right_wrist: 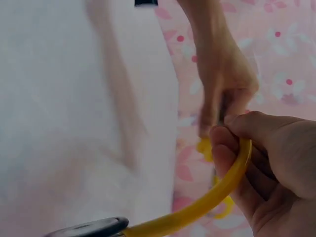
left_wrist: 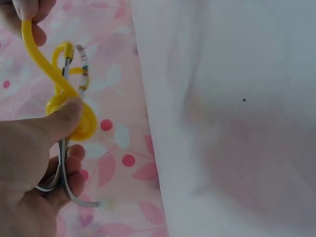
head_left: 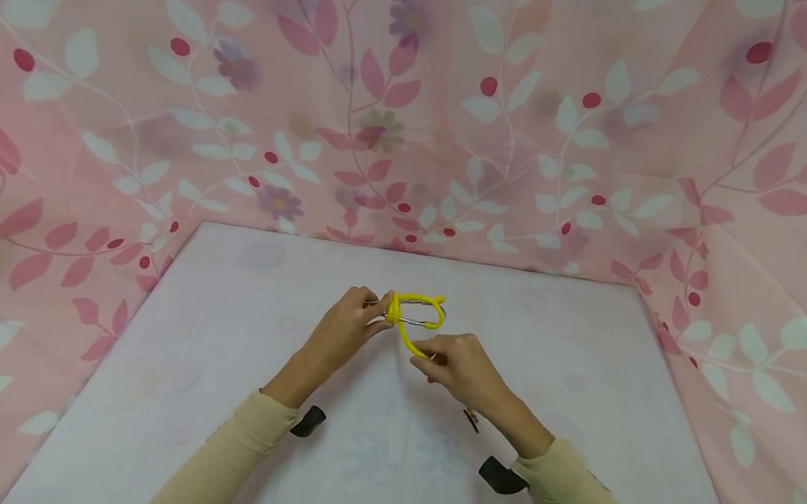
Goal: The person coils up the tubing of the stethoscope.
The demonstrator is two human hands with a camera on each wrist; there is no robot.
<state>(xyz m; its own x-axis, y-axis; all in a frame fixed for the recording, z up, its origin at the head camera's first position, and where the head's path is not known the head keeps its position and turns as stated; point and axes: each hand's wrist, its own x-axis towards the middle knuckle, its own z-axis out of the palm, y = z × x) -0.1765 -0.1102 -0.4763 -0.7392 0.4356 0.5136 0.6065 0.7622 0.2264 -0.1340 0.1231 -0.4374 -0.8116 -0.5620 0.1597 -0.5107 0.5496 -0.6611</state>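
Two bare hands work above a white table (head_left: 576, 324), holding a yellow cord (head_left: 393, 311) and a metal frame (head_left: 413, 321) between them. The left hand (head_left: 351, 321) pinches the frame together with the cord coiled round it: the thumb presses on the coil, and the fingers curl behind the metal legs, whose bent ends stick out below in the left wrist view. Beyond the coil, the cord forms a loop at the frame's far end. The right hand (head_left: 463, 367) grips a length of cord leading away from the coil, pinched between thumb and fingers. Past that hand, the cord runs down to a dark, flat piece (right_wrist: 94, 228), only partly in view from the right wrist. Both forearms wear beige sleeves (head_left: 584, 501), with a black object (head_left: 503, 476) beside each wrist. Pink leaf-patterned fabric (head_left: 420, 119) surrounds the table.
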